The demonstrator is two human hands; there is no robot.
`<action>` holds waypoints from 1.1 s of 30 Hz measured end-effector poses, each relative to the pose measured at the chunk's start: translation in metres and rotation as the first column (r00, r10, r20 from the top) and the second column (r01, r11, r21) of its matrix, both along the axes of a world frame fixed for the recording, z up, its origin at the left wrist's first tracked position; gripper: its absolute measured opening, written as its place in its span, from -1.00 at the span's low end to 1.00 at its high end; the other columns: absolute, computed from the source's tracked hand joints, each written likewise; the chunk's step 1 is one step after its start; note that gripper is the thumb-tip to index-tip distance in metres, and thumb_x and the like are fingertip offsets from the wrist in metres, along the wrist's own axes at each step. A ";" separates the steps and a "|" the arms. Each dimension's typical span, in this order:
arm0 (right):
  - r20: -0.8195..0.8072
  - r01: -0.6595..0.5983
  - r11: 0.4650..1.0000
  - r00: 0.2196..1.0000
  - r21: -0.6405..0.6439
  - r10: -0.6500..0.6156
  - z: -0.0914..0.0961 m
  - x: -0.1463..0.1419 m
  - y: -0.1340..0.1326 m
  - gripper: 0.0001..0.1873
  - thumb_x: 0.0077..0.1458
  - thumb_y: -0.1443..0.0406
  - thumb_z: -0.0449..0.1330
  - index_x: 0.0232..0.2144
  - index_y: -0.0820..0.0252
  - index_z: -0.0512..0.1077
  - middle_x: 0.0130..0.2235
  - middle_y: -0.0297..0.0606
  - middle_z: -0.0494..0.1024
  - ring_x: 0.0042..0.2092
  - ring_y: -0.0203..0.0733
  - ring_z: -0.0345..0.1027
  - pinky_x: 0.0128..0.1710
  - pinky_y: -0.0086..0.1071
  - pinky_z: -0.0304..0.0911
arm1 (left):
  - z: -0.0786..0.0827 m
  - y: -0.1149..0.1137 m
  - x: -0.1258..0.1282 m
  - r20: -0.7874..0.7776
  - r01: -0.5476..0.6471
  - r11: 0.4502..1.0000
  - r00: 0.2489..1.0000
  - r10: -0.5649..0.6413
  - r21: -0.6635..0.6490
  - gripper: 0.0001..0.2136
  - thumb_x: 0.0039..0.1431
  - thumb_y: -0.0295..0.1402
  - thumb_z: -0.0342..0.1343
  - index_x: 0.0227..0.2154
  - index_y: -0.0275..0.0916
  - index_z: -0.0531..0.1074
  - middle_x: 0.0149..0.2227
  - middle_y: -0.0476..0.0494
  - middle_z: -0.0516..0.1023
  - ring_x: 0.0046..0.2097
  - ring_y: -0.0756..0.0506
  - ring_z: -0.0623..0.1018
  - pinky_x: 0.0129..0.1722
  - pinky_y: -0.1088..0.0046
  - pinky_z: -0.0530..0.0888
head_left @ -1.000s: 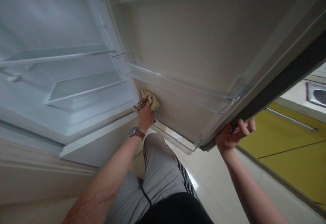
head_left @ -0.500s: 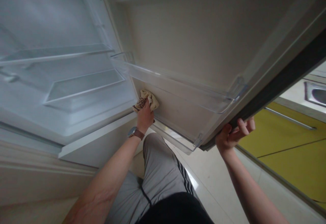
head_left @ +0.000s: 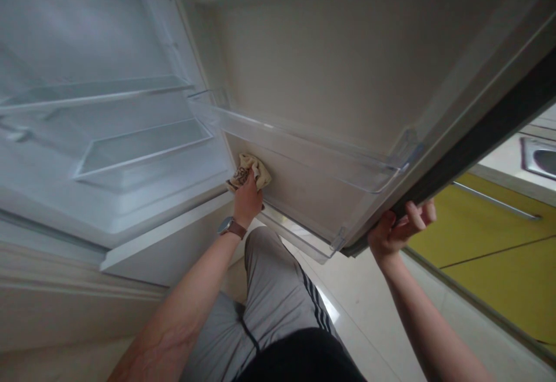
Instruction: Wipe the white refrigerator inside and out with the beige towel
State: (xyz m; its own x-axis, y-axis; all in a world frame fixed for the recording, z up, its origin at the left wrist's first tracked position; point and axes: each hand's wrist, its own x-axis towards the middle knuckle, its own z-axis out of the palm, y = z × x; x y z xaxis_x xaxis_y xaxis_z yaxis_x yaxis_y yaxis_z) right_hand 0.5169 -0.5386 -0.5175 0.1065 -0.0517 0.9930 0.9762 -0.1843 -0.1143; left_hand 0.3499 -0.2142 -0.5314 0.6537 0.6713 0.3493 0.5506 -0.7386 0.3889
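Observation:
My left hand, with a watch on its wrist, is closed on a crumpled beige cloth and presses it against the inner panel of the open fridge door, low down near the hinge side. My right hand grips the door's outer bottom edge, fingers curled round the dark rim. A clear door shelf runs across the door just above the cloth, and a second clear shelf sits below it.
The fridge interior is at the left with glass shelves. My grey-trousered leg stands on a pale tiled floor. Yellow cabinet fronts and a steel sink are at the right.
Almost nothing differs: the cloth and my left hand stay at the same spot on the door panel, and my right hand keeps its grip on the door edge.

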 end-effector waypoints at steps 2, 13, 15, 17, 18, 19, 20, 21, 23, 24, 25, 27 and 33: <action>-0.006 0.003 1.000 1.000 -0.004 -0.003 0.000 -0.001 0.000 -0.50 0.25 0.32 0.10 0.22 -0.08 0.25 0.34 -0.14 0.15 0.43 0.15 0.06 0.35 0.38 -0.03 | 0.001 -0.001 -0.001 -0.008 0.001 1.000 1.000 -0.001 -0.006 -0.26 0.24 -0.53 -0.03 0.49 -0.35 0.01 0.33 -0.40 0.41 0.27 -0.33 0.51 0.21 0.15 0.48; -0.039 0.028 1.000 0.999 -0.007 -0.028 -0.004 0.001 -0.001 -0.55 0.22 0.28 0.10 0.16 -0.04 0.23 0.32 -0.12 0.14 0.41 0.15 0.07 0.34 0.37 -0.03 | 0.004 -0.004 -0.001 -0.046 -0.032 0.999 0.998 0.031 -0.003 -0.27 0.27 -0.47 -0.03 0.50 -0.34 0.00 0.26 -0.39 0.50 0.18 -0.36 0.59 0.15 0.15 0.51; -0.052 0.035 0.999 0.998 0.000 -0.035 -0.006 0.003 -0.001 -0.57 0.22 0.25 0.11 0.14 -0.03 0.23 0.30 -0.11 0.13 0.39 0.15 0.09 0.34 0.35 -0.02 | 0.004 -0.003 -0.001 -0.036 -0.020 1.000 0.999 0.020 -0.003 -0.27 0.26 -0.48 -0.04 0.50 -0.35 0.01 0.26 -0.42 0.49 0.19 -0.37 0.58 0.16 0.13 0.51; -0.075 0.041 0.999 0.996 0.006 -0.040 -0.007 0.005 -0.002 -0.58 0.22 0.22 0.13 0.12 -0.02 0.23 0.29 -0.10 0.13 0.38 0.16 0.11 0.33 0.35 0.00 | 0.003 -0.003 -0.001 -0.034 -0.013 1.000 0.999 0.012 -0.011 -0.27 0.26 -0.48 -0.04 0.50 -0.35 0.02 0.26 -0.43 0.49 0.19 -0.38 0.58 0.16 0.11 0.51; -0.083 0.043 0.999 0.996 0.007 -0.043 -0.008 0.005 -0.002 -0.59 0.22 0.20 0.13 0.11 -0.01 0.23 0.29 -0.10 0.12 0.38 0.17 0.11 0.33 0.35 0.01 | 0.003 -0.003 -0.001 -0.033 -0.011 1.000 0.999 0.011 -0.015 -0.27 0.26 -0.48 -0.04 0.50 -0.34 0.02 0.26 -0.43 0.49 0.19 -0.38 0.58 0.16 0.10 0.51; -0.087 0.045 0.999 0.995 0.006 -0.045 -0.008 0.005 -0.002 -0.59 0.22 0.19 0.14 0.11 -0.01 0.23 0.29 -0.10 0.12 0.38 0.17 0.11 0.33 0.36 0.01 | 0.003 -0.003 -0.001 -0.031 -0.012 1.000 0.999 0.012 -0.018 -0.27 0.26 -0.48 -0.04 0.50 -0.33 0.02 0.27 -0.43 0.48 0.19 -0.38 0.58 0.16 0.09 0.51; -0.087 0.047 0.999 0.995 0.007 -0.046 -0.008 0.005 -0.002 -0.59 0.22 0.18 0.14 0.10 -0.02 0.23 0.29 -0.09 0.12 0.38 0.18 0.11 0.33 0.36 0.01 | 0.003 -0.003 -0.001 -0.030 -0.013 1.000 0.999 0.013 -0.018 -0.27 0.26 -0.48 -0.03 0.50 -0.33 0.01 0.27 -0.43 0.48 0.19 -0.37 0.58 0.16 0.09 0.51; -0.084 0.047 0.999 0.995 0.006 -0.046 -0.008 0.005 -0.002 -0.59 0.22 0.17 0.14 0.10 -0.02 0.23 0.29 -0.08 0.12 0.38 0.18 0.11 0.33 0.35 0.01 | 0.003 -0.003 -0.001 -0.028 -0.015 1.000 1.000 0.014 -0.015 -0.27 0.27 -0.48 -0.03 0.51 -0.34 0.00 0.28 -0.43 0.47 0.20 -0.37 0.57 0.17 0.09 0.50; -0.086 0.046 0.999 0.995 0.012 -0.045 -0.008 0.005 -0.002 -0.61 0.23 0.18 0.13 0.09 -0.01 0.23 0.29 -0.08 0.14 0.38 0.18 0.10 0.34 0.35 0.00 | 0.003 -0.003 -0.001 -0.022 -0.013 1.000 1.000 0.012 -0.010 -0.27 0.26 -0.49 -0.02 0.50 -0.35 0.01 0.30 -0.43 0.44 0.21 -0.37 0.56 0.18 0.10 0.50; -0.089 0.045 0.999 0.995 0.017 -0.044 -0.007 0.004 -0.002 -0.62 0.23 0.19 0.12 0.09 -0.01 0.23 0.28 -0.08 0.15 0.39 0.18 0.10 0.34 0.35 0.00 | 0.003 -0.003 -0.001 -0.019 -0.012 1.000 1.000 0.012 -0.011 -0.27 0.26 -0.50 -0.02 0.50 -0.35 0.02 0.31 -0.43 0.44 0.22 -0.37 0.56 0.18 0.11 0.49; -0.089 0.043 0.999 0.995 0.019 -0.041 -0.007 0.004 -0.001 -0.62 0.23 0.20 0.12 0.09 -0.01 0.23 0.27 -0.08 0.15 0.39 0.18 0.09 0.35 0.35 0.00 | 0.004 -0.004 -0.001 -0.016 -0.012 1.000 1.000 0.012 -0.013 -0.28 0.26 -0.50 -0.02 0.49 -0.36 0.03 0.31 -0.43 0.44 0.22 -0.37 0.56 0.18 0.12 0.49; -0.071 0.030 0.999 0.997 0.021 -0.029 -0.007 0.005 -0.001 -0.62 0.23 0.22 0.11 0.10 -0.02 0.23 0.27 -0.10 0.16 0.40 0.17 0.09 0.35 0.36 -0.02 | 0.004 -0.004 -0.001 -0.013 -0.011 1.000 1.000 0.011 -0.017 -0.28 0.25 -0.51 -0.01 0.48 -0.37 0.06 0.29 -0.44 0.46 0.21 -0.37 0.56 0.18 0.13 0.49; -0.124 0.012 0.999 0.992 0.043 -0.006 -0.010 0.008 -0.003 -0.61 0.19 0.14 0.18 0.05 0.01 0.26 0.24 -0.11 0.16 0.36 0.18 0.12 0.34 0.37 -0.05 | 0.003 -0.004 -0.001 -0.017 -0.010 1.000 1.000 0.011 0.006 -0.28 0.24 -0.53 -0.01 0.48 -0.39 0.06 0.30 -0.46 0.44 0.23 -0.36 0.55 0.18 0.16 0.50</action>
State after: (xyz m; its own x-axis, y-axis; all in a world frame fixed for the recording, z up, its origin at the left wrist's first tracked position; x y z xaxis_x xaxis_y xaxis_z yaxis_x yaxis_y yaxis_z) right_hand 0.5250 -0.5415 -0.5278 0.2282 -0.0960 0.9689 0.9523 -0.1851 -0.2426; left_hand 0.3493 -0.2179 -0.5282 0.6526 0.6761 0.3421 0.5650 -0.7350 0.3749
